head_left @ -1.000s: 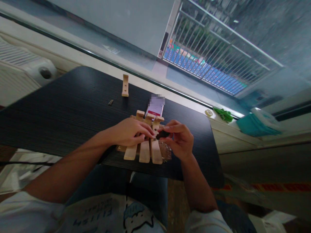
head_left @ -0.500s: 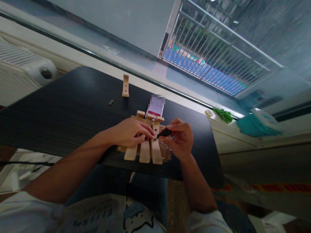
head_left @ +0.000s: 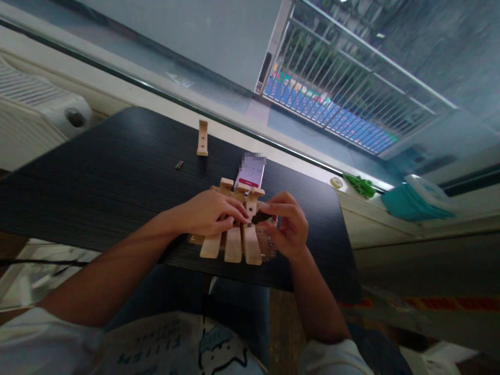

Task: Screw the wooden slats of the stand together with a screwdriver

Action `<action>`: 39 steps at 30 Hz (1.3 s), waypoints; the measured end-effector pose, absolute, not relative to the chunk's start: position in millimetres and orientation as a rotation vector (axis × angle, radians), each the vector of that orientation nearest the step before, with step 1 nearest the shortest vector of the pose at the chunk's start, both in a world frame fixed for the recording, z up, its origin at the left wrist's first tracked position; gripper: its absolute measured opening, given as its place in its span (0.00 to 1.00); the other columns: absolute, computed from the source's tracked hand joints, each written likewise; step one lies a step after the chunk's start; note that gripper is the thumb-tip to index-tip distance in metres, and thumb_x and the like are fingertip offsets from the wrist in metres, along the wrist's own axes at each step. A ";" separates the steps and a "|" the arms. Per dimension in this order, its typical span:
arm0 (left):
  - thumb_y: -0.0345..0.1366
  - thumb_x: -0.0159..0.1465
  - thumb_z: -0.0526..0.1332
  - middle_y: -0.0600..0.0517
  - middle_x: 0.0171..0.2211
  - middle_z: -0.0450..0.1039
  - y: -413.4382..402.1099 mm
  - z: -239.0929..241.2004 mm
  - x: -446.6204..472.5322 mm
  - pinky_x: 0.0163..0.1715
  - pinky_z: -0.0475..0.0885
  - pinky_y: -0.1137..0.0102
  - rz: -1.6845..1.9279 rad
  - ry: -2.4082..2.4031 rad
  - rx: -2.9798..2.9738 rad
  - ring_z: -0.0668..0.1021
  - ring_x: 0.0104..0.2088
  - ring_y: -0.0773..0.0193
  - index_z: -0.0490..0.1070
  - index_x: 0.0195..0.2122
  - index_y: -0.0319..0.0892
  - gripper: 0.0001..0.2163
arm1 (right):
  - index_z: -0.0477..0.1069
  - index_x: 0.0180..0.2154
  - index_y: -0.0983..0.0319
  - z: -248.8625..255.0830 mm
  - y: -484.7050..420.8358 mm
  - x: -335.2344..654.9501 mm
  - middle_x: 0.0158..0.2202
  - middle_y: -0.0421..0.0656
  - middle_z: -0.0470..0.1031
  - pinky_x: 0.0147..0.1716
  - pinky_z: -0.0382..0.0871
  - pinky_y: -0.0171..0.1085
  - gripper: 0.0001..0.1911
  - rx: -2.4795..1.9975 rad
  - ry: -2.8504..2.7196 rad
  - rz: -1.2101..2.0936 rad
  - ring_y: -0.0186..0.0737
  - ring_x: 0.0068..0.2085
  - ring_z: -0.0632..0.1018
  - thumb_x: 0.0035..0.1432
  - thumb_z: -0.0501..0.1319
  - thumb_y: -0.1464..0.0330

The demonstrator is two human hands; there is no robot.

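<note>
Three pale wooden hook pieces stand side by side in front of me, the right wooden hook (head_left: 253,250) bearing holes in its upright part. My left hand (head_left: 211,212) lies across them, its fingers bent and pressing on the right piece near the lower hole. In my right hand (head_left: 288,224), a short dark screwdriver (head_left: 262,217) is pinched between thumb and fingers. Its tip points left at the same spot, by my left fingertips. Whether a screw sits under the tip is too small to make out. Crinkled clear plastic (head_left: 270,249) lies beneath the pieces.
Another wooden hook (head_left: 202,138) stands toward the back of the black table (head_left: 117,172), with small screws (head_left: 179,165) nearby. A lit phone (head_left: 250,173) lies just behind the hooks. On the sill are a tape roll (head_left: 336,183) and a green cloth (head_left: 359,186).
My right hand has shifted slightly left and its fingers have turned around the screwdriver, whose handle shows at a different angle. My left hand and the wooden hooks stay in place.
</note>
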State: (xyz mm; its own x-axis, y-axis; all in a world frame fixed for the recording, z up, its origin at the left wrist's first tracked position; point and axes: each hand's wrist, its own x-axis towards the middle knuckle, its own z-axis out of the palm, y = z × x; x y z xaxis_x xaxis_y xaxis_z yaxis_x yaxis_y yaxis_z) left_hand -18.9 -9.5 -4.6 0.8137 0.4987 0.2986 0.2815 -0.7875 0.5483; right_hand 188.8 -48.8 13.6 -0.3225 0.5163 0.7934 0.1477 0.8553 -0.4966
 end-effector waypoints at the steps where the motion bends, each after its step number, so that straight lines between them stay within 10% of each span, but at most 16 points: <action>1: 0.27 0.59 0.54 0.53 0.44 0.81 -9.7 -4.4 -19.0 0.45 0.71 0.74 0.594 0.576 2.510 0.81 0.41 0.64 0.81 0.41 0.43 0.17 | 0.72 0.49 0.54 13.6 -49.0 190.2 0.35 0.40 0.72 0.29 0.71 0.35 0.15 -0.498 -1.900 0.427 0.34 0.34 0.75 0.60 0.63 0.67; 39: 0.27 0.58 0.56 0.51 0.43 0.81 -9.7 -1.9 -19.6 0.43 0.71 0.73 0.544 0.585 2.505 0.81 0.38 0.64 0.82 0.39 0.44 0.15 | 0.72 0.53 0.51 14.7 -49.3 194.2 0.42 0.43 0.83 0.36 0.81 0.39 0.18 -0.525 -1.972 0.585 0.36 0.39 0.83 0.62 0.60 0.70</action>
State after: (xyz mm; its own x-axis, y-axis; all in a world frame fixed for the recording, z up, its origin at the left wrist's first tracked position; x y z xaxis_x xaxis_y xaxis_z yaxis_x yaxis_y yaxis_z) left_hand -19.6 -9.7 -1.9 0.8272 0.4982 0.2598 0.2955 -0.7791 0.5529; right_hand 194.2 -49.3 14.7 -0.4314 0.5851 0.6867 0.1159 0.7908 -0.6010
